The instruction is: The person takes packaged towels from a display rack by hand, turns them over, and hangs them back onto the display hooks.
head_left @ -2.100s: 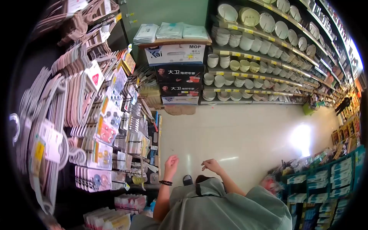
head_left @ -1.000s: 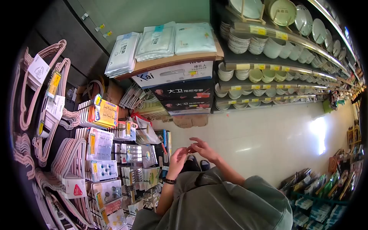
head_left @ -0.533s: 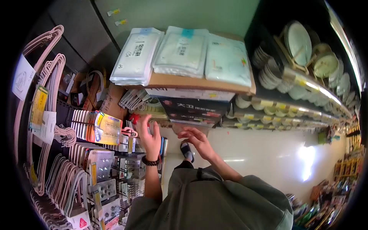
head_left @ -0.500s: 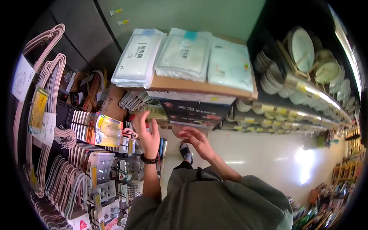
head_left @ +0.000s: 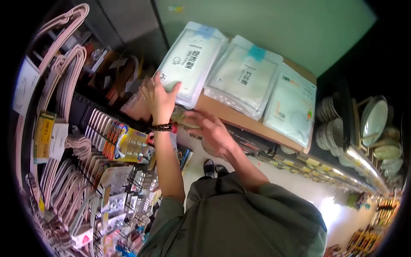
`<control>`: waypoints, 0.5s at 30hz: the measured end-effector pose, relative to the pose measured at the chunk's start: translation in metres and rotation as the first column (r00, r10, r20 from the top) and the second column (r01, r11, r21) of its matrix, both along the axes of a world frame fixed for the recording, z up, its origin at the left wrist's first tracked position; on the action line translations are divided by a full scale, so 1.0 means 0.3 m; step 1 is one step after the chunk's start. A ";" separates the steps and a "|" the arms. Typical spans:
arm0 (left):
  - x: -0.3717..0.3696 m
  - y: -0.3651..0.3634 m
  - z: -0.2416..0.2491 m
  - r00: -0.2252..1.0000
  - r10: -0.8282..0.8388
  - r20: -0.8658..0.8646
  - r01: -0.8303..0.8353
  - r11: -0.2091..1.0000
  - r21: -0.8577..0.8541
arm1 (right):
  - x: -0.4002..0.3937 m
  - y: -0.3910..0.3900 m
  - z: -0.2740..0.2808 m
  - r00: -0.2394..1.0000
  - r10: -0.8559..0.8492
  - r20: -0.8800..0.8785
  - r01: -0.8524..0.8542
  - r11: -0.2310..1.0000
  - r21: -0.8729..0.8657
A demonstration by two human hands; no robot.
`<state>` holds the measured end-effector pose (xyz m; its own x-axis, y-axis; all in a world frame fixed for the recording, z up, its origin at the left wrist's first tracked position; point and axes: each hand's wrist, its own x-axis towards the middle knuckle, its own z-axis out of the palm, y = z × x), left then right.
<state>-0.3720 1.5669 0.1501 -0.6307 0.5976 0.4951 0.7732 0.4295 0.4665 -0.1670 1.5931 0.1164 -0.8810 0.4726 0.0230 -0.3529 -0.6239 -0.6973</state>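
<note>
My left hand point(head_left: 162, 102) is at the near left corner of a flat white plastic-wrapped pack point(head_left: 186, 64), thumb and fingers spread and touching that corner. The pack lies on top of a small stack at the left. Lower and to the right, my right hand point(head_left: 214, 132) hangs in the air in front of the carton, holding nothing. Its fingers are stretched out and slightly blurred. Beside the first stack lie a second clear-wrapped pack with a teal label point(head_left: 244, 77) and a pale pack with orange print point(head_left: 292, 105).
The packs rest on a brown cardboard carton point(head_left: 222, 107). Pink hangers point(head_left: 70, 81) and carded goods point(head_left: 132, 143) hang on hooks at the left. Bowls point(head_left: 332, 137) and plates point(head_left: 374, 118) stand on shelves at the right.
My left hand has moved up to the left pack's corner. My right hand has come lower and stays apart from the packs. The view has turned and come closer to the packs.
</note>
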 end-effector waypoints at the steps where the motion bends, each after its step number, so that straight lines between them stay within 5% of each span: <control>1: 0.019 -0.016 0.008 0.999 -0.003 -0.039 0.004 1.000 0.011 | -0.010 0.020 0.001 0.999 0.015 0.036 -0.015 1.000 -0.015; 15: 0.516 -0.343 0.081 0.923 0.354 -0.153 -0.350 0.935 0.054 | 0.059 -0.034 -0.167 0.939 0.307 0.154 -0.267 0.935 -0.234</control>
<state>-0.2173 1.4638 0.1744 -0.7107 0.3376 0.6171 0.6389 0.6770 0.3654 -0.1492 1.5830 0.0663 -0.9586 0.1752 -0.2247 -0.0138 -0.8163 -0.5775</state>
